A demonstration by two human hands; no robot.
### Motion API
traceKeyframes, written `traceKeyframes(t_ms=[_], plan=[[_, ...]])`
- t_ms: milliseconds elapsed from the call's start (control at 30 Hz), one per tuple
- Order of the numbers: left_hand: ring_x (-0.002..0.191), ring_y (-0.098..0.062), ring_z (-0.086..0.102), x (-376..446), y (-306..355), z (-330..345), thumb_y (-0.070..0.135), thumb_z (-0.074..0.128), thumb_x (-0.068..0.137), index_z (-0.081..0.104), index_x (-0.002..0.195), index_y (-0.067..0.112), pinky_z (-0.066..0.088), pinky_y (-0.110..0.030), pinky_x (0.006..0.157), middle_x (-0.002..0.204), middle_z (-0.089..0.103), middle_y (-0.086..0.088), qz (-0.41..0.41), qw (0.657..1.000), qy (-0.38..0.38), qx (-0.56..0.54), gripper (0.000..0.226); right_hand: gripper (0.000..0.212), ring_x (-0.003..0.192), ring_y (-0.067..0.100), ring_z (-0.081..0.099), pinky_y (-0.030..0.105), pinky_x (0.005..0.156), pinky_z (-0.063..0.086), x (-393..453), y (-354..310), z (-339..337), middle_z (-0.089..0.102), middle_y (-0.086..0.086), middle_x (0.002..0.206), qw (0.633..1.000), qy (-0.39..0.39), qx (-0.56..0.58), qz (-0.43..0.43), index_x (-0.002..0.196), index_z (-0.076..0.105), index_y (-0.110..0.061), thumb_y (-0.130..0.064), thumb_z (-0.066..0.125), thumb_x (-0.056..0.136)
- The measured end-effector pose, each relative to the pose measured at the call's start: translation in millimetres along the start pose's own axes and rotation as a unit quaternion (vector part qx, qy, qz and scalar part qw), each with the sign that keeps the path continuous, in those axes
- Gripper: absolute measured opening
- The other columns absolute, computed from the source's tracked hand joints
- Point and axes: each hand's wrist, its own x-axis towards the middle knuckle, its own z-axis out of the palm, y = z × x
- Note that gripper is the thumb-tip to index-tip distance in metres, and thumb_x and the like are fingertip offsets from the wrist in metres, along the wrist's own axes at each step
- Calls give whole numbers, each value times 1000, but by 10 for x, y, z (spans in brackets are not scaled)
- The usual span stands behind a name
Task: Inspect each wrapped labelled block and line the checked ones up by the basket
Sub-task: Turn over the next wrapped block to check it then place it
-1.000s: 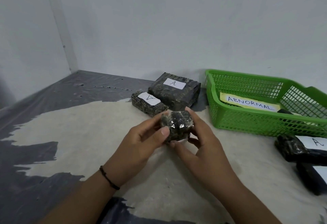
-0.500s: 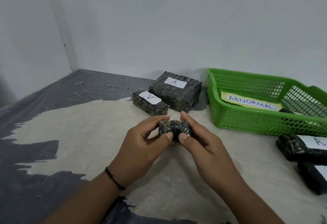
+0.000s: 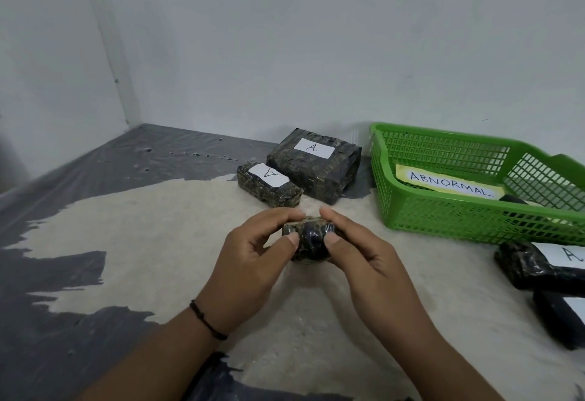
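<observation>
Little has shifted since half a second ago: the small wrapped block point(image 3: 311, 242) is still pinched endwise between left hand point(image 3: 250, 269) and right hand point(image 3: 372, 266), held above the pale mat point(image 3: 142, 242), near the green basket point(image 3: 411, 210).

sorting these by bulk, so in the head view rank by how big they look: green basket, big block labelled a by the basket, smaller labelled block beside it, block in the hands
1. green basket
2. big block
3. smaller labelled block
4. held block, pinched by the left hand and right hand; partly covered and nearer the camera, so its rank against 3 is unsure.

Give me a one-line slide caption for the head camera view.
Both hands, left and right, hold a small wrapped block beside the green basket.
</observation>
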Motion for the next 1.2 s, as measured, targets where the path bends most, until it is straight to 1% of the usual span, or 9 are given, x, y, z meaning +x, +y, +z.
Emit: traceKeyframes(t_ms=[167, 267, 433, 567, 767, 933, 1067, 1133, 1200], plan=[[110, -19, 60, -20, -3, 19, 41, 57, 73, 67, 102, 18, 50, -32, 89, 114, 66, -5, -17, 999, -28, -36, 39, 24, 105, -10, 58, 26, 99, 47, 7, -7, 49, 63, -38, 101, 999, 39, -21, -22, 88, 64, -46, -30, 51, 77], [104, -11, 62, -11, 29, 43, 40, 61, 69, 66, 100, 16, 49, -14, 79, 110, 65, -9, 1, 1000, -17, -20, 39, 25, 110, -6, 58, 29, 101, 46, 3, 3, 55, 67, -25, 109, 999, 31, -15, -24, 93, 64, -46, -32, 52, 77], [103, -8, 63, -5, 30, 53, 37, 62, 70, 69, 99, 13, 48, -11, 79, 109, 67, -7, 25, 1000, 2, -16, 38, 25, 110, 1, 60, 22, 94, 49, -12, 15, 73, 67, -11, 115, 999, 29, -10, -21, 95, 63, -45, -46, 62, 70], [114, -15, 59, -10, 2, 24, 34, 58, 73, 69, 107, 20, 49, -25, 91, 116, 66, -1, 8, 997, -37, -65, 39, 13, 96, 2, 65, 16, 80, 51, -3, 22, 65, 70, -12, 99, 998, 53, -14, -35, 90, 66, -36, -29, 63, 79], [107, -5, 61, -8, 30, 35, 36, 55, 70, 67, 108, 20, 46, -10, 80, 112, 67, 2, 23, 1000, -21, -5, 43, 33, 106, -2, 61, 16, 91, 48, 1, 14, -2, 67, -9, 116, 1000, 21, 2, 9, 115, 63, -31, -16, 64, 87], [113, -23, 61, 2, -38, -20, 36, 58, 73, 66, 115, 15, 49, -39, 95, 116, 67, -9, -14, 997, -46, -56, 47, 44, 108, -4, 58, 9, 90, 44, -15, 1, 13, 64, -9, 121, 996, 21, -83, -28, 128, 56, -28, -21, 65, 85], [102, -18, 66, 12, 10, 0, 41, 66, 68, 70, 105, 17, 53, -31, 86, 107, 71, -5, -28, 998, -28, -56, 44, 56, 116, -10, 52, 24, 103, 43, -12, -5, 5, 58, -20, 127, 997, 3, -68, -32, 128, 49, -41, -34, 58, 74], [101, -26, 67, 35, 61, 4, 37, 67, 68, 73, 99, 14, 56, -38, 84, 105, 72, -11, -81, 985, -6, -150, 39, 59, 122, -12, 45, 27, 109, 37, -1, -9, -26, 51, -24, 133, 999, -4, -44, -28, 127, 42, -50, -36, 59, 72], [109, -38, 63, 81, 106, -8, 32, 65, 74, 69, 107, 9, 57, -48, 82, 112, 69, -20, -168, 944, 12, -283, 40, 66, 128, -20, 29, 16, 111, 25, -8, -10, -69, 37, -31, 139, 992, -2, -114, -54, 129, 29, -55, -41, 59, 72]])
